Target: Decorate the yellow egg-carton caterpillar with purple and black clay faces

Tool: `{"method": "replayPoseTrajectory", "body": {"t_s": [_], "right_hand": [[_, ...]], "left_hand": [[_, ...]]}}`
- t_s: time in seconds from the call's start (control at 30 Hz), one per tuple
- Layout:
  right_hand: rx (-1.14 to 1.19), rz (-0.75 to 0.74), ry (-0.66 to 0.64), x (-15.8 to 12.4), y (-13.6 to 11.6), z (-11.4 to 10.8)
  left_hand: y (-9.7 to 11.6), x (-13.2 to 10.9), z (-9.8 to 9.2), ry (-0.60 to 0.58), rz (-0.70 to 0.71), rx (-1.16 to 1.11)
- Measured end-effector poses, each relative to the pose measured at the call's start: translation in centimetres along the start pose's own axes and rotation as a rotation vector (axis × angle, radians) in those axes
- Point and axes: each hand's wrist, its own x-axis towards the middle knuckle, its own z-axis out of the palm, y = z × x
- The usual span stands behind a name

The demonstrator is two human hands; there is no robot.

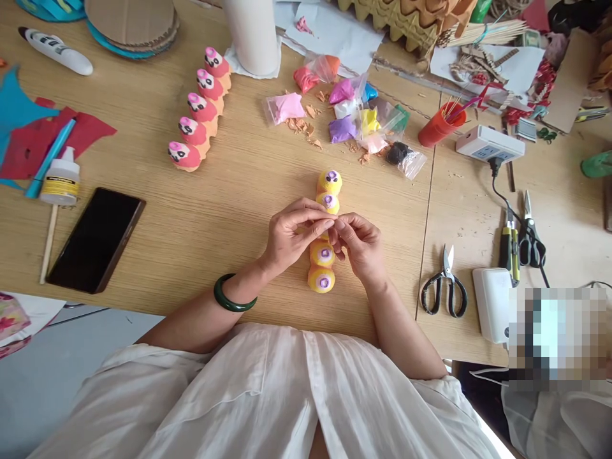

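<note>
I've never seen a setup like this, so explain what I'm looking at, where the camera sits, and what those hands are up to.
There's no machine here, just a person's two bare hands. The single picture comes from a camera worn on the head, looking forward and down, so the wearer's white shirt shows at the bottom.

The left hand and right hand meet fingertip to fingertip over a yellow bumpy strip. Anything in that grip is too small to make out.

Around them on the wooden table lie a matching pink-and-red strip, small bags of coloured material, a dark phone and black-handled scissors.
</note>
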Motion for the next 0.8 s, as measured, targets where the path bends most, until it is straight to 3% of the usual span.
{"method": "replayPoseTrajectory", "body": {"t_s": [0.2,0.5,0.8], "right_hand": [[-0.004,0.006,0.011,-0.02,0.06,-0.16],[0.008,0.003,-0.035,0.01,0.18,-0.27],[-0.013,0.011,-0.012,0.05,-0.07,-0.09]], "left_hand": [[0.11,-0.26,0.17,-0.059,-0.124,-0.167],[-0.21,-0.08,-0.07,-0.044,-0.035,-0.072],[0.11,-0.13,-0.06,-0.084,-0.135,-0.141]]}}
